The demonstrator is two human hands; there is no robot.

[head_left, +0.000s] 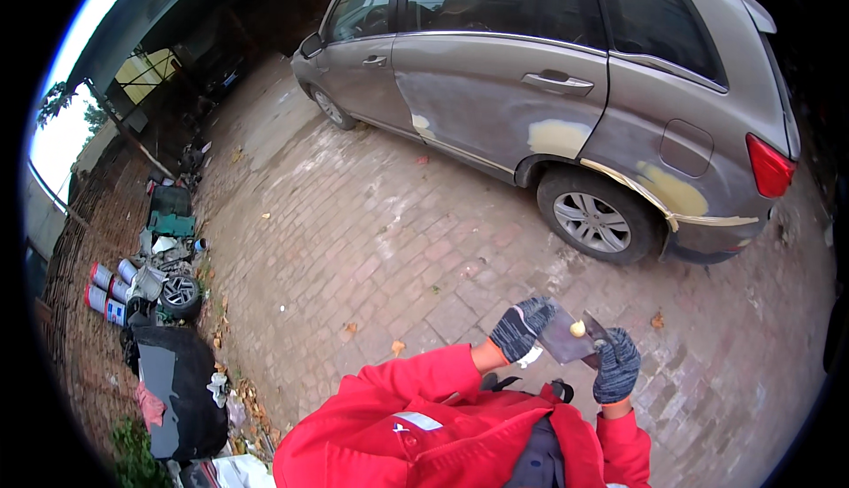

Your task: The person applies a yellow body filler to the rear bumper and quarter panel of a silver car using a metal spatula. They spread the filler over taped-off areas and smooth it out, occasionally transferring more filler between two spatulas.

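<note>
My left hand [522,327], in a grey knit glove, grips the edge of a thin flat grey plate [555,343]. A small dab of pale yellow putty [577,329] sits on that plate. My right hand [617,366], gloved alike, is closed on a thin, dark, flat-bladed piece that looks like a putty spreader [599,327]; its handle is hidden by the fingers. The blade is close beside the putty, and I cannot tell whether they touch. Beyond my hands stands a grey-brown car [486,90] with yellowish filler patches [559,138] on its rear door and rear fender.
Masking tape [632,189] edges the rear wheel arch. The car's rear wheel [594,222] faces me across brick paving [354,249]. Along the left wall lie paint buckets [106,293], a loose wheel [180,295], a dark car panel [181,391] and scattered scrap.
</note>
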